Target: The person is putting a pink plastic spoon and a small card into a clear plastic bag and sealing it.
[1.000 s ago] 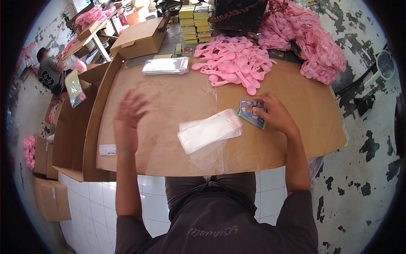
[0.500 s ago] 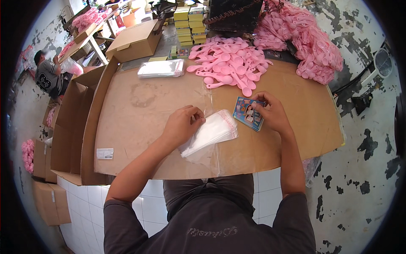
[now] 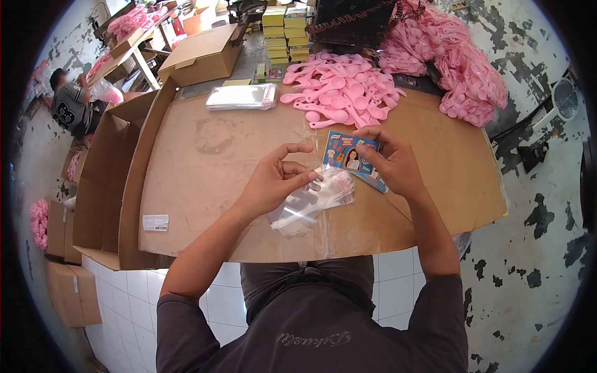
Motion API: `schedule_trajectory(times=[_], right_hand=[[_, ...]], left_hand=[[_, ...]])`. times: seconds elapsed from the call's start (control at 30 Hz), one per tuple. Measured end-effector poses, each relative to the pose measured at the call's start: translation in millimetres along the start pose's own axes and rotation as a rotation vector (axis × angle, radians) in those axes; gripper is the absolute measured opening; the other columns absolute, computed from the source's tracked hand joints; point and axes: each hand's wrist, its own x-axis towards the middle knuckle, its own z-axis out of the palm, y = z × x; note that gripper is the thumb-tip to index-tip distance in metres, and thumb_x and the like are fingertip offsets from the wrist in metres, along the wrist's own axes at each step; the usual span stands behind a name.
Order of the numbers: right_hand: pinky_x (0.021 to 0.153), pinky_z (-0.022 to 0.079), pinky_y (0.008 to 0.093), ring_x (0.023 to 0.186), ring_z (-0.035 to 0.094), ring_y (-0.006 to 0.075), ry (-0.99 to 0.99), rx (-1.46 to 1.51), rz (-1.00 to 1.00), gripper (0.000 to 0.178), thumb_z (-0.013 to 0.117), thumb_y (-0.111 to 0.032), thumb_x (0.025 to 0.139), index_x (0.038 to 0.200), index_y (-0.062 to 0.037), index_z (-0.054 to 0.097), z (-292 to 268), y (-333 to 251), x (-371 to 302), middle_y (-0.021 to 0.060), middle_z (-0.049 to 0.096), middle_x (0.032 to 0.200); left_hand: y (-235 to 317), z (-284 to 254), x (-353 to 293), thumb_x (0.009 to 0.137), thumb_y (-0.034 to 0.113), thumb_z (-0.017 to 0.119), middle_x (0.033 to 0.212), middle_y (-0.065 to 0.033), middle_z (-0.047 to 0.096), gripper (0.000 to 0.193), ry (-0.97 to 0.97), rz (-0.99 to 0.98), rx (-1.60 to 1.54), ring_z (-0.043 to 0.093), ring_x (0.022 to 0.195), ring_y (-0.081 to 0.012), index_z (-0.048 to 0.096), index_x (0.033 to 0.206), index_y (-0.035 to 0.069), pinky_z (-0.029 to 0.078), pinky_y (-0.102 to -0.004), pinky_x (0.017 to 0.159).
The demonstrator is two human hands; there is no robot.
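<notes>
My right hand [image 3: 393, 163] grips a blue printed card [image 3: 349, 153] between thumb and fingers. Below that card lie more of the blue cards [image 3: 375, 181], partly covered by it and by my hand. My left hand [image 3: 280, 180] has its thumb and curled fingers pinched on a clear plastic bag [image 3: 323, 179], while its index finger stretches toward the card. Beneath it, a stack of clear plastic bags [image 3: 292, 214] lies fanned on the cardboard-covered table [image 3: 199, 180].
Pink measuring spoons [image 3: 342, 93] are heaped beyond my hands, with bagged pink spoons [image 3: 466, 74] at the back right. Another pack of clear bags [image 3: 241, 97] lies far left of the spoons. An open carton [image 3: 112, 180] flanks the table's left edge. A person [image 3: 73, 102] sits farther left.
My right hand has lifted one card off the pile and brought it left toward the bags. My left hand has moved right, its index finger now extended, with a bag between its fingers.
</notes>
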Motion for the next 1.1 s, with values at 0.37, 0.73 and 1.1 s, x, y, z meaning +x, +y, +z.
schedule_trajectory(times=[0.37,0.73,1.1], right_hand=[[0.086,0.051,0.0265,0.097,0.062,0.0097,0.005,0.104,-0.024,0.024,0.067,-0.007,0.096,0.12,-0.0014,0.066,2,-1,6,0.0036,0.067,0.11],[0.081,0.052,0.0312,0.088,0.065,0.0177,-0.329,-0.328,-0.201,0.019,0.071,-0.004,0.088,0.108,-0.0027,0.072,25,-15,11,0.0092,0.07,0.101],[0.082,0.052,0.032,0.091,0.065,0.0171,-0.244,-0.316,-0.19,0.017,0.071,-0.004,0.09,0.107,-0.0032,0.072,8,-12,19,0.0071,0.069,0.1]], left_hand=[[1,3,-4,0.099,0.008,0.064,0.099,-0.0159,0.076,0.055,-0.012,0.077,0.104,0.073,0.092,-0.0151,0.038,0.148,0.003,0.057,-0.0269,0.081],[-8,8,-4,0.1,0.007,0.062,0.101,-0.0111,0.075,0.057,-0.069,0.108,0.234,0.071,0.091,-0.0136,0.037,0.152,0.007,0.055,-0.0261,0.079],[-3,9,-6,0.1,0.005,0.061,0.104,-0.0138,0.075,0.055,-0.029,0.07,0.104,0.073,0.094,-0.017,0.038,0.15,0.004,0.057,-0.0262,0.079]])
